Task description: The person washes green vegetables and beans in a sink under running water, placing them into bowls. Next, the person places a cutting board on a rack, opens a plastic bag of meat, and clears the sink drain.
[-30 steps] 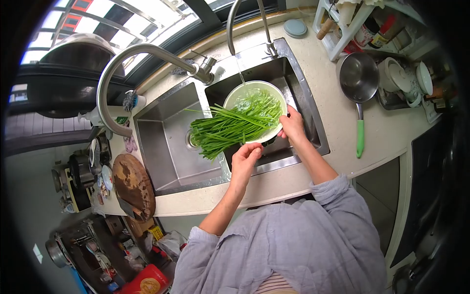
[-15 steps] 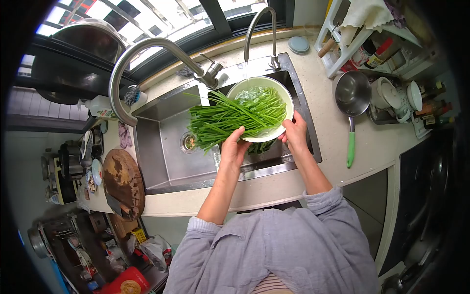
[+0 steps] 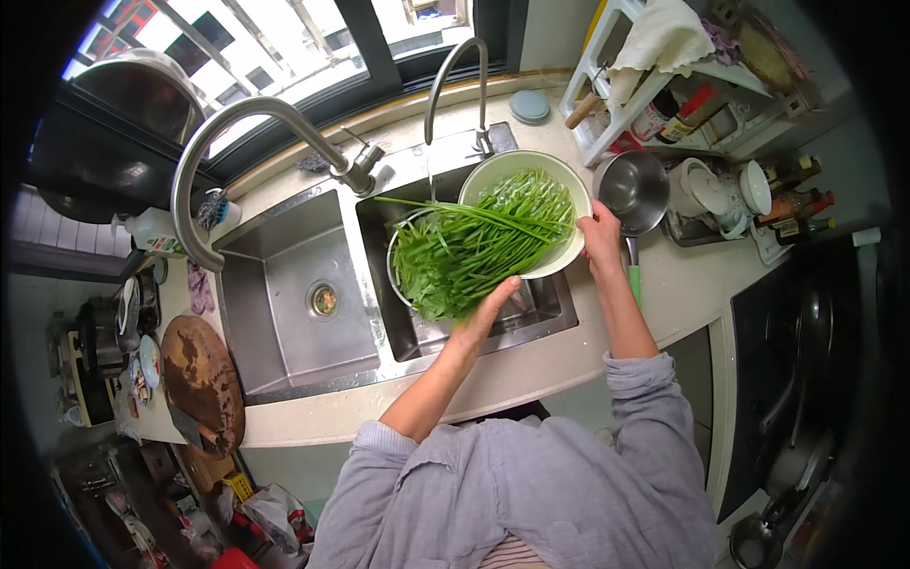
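A hand could pass over the left basin (image 3: 284, 294), but the bowl (image 3: 567, 248) and greens (image 3: 483, 237) obstruct the right basin (image 3: 538, 305).

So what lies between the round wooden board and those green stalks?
The head view shows the left sink basin with its drain, then the steel divider before the stalks.

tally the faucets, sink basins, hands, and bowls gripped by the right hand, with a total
Thick faucet, thin faucet: 2 faucets
Left basin, right basin: 2 basins
Left hand, right hand: 2 hands
Gripped bowl: 1 bowl
Total: 7
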The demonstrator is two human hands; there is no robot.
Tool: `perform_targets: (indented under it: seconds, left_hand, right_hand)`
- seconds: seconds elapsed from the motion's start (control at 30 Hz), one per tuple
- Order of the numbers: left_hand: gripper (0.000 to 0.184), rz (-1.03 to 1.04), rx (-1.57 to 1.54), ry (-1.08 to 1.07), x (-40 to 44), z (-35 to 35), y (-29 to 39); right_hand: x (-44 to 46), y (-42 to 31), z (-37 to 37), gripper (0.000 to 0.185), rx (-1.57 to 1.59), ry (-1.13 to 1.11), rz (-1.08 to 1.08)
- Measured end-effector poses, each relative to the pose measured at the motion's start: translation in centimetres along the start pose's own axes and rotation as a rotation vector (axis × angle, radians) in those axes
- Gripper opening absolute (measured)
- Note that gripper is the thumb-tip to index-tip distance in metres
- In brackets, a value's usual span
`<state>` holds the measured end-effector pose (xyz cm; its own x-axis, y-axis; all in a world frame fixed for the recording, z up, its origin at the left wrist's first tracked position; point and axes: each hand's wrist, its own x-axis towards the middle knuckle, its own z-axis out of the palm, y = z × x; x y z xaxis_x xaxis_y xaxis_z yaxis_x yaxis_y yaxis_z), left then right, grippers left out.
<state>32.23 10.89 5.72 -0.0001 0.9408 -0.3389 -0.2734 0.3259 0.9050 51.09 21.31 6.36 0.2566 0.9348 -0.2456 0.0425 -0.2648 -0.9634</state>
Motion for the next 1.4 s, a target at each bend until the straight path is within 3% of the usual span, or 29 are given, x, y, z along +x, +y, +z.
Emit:
perform_targets:
  seconds: [0.1,0.2,0.23,0.33,0.37,0.47,0.57,0.67,0.77,0.9,1.03,1.13,1.23,1.33,1.37,1.4]
  left_hand:
    - [0.040,0.028,-0.017,-0.055,0.2,2.3,-0.5]
    - [0.029,0.154,0.199,-0.119,1.2,3.6,-1.8]
    - [0.022,0.049,0.204,-0.133,1.1,4.0,-1.3]
    - [0.035,0.275,0.516,-0.178,1.4,3.9,-2.7]
    - [0.033,0.380,0.643,-0.186,2.1,3.4,-4.0]
    - [0.027,0.360,0.614,-0.175,2.9,2.6,-6.6]
    - [0.029,0.212,0.770,-0.180,2.6,1.9,-6.4]
    - [0.031,0.064,0.510,-0.052,2.7,0.9,-9.6]
    - [0.030,-0.159,0.254,0.005,3.2,1.2,-10.2]
    - [0.029,-0.232,-0.233,0.061,1.8,3.2,-5.2]
    - [0.028,-0.409,-0.475,0.104,1.6,4.5,-2.7]
    - [0.023,-0.377,-0.580,0.105,3.4,4.4,-8.5]
    - [0.021,-0.425,-0.453,0.122,3.1,4.9,-9.7]
    - [0.022,-0.437,-0.134,0.090,2.3,5.2,-8.7]
    - [0.022,-0.381,-0.055,0.051,2.1,4.9,-8.3]
    - [0.022,-0.323,0.024,0.012,2.2,4.5,-7.7]
  right_hand:
    - [1.7,2.1,-1.1,0.038,0.084,0.059,-0.136]
    - [1.3,4.0,-1.5,0.043,0.127,0.105,-0.206]
    - [0.4,4.0,-1.7,0.045,0.127,0.112,-0.231]
    - [-3.8,1.6,-2.1,0.046,-0.224,0.155,-0.181]
    - [-4.2,1.8,-2.6,0.040,-0.484,0.226,-0.357]
    - [-4.7,0.1,-3.3,0.032,-0.767,0.201,-0.754]
    - [-3.7,-2.1,-2.1,0.027,-0.670,0.043,-0.786]
    - [-0.5,-3.9,1.3,0.032,-0.662,-0.216,-0.792]
    - [2.1,-3.2,4.7,0.037,-0.790,-0.570,-0.564]
    - [2.9,-4.0,4.6,0.036,-0.938,-0.726,-0.659]
    - [2.0,-4.8,-0.2,0.033,-0.867,-0.610,-0.793]
    - [0.7,-3.8,-3.6,0.032,-0.840,-0.541,-0.878]
    - [0.3,-2.0,-4.4,0.027,-0.885,-0.561,-0.868]
    - [0.9,-3.0,-3.3,0.025,-0.995,-0.593,-0.712]
    - [0.8,-3.8,-2.7,0.022,-1.058,-0.644,-0.557]
    - [0.9,-4.3,-2.7,0.024,-1.055,-0.676,-0.534]
